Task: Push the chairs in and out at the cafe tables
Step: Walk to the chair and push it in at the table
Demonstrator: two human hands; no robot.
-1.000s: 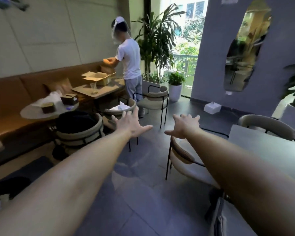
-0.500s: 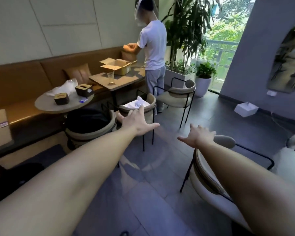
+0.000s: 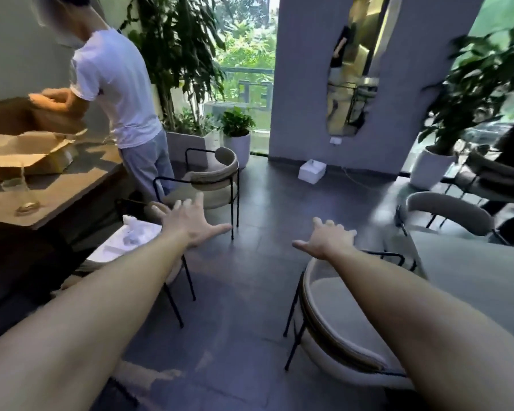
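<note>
Two hands, left [image 3: 190, 222] and right [image 3: 328, 240], spread, empty; four chairs [image 3: 336, 330]; two tables [image 3: 57, 185].

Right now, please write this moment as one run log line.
left hand: open, in air, holds nothing | right hand: open, above near chair, contact unclear | person in white shirt: at wooden table

Single head-worn wide-angle view, forward and down along both outstretched arms, near floor [image 3: 250, 203].
</note>
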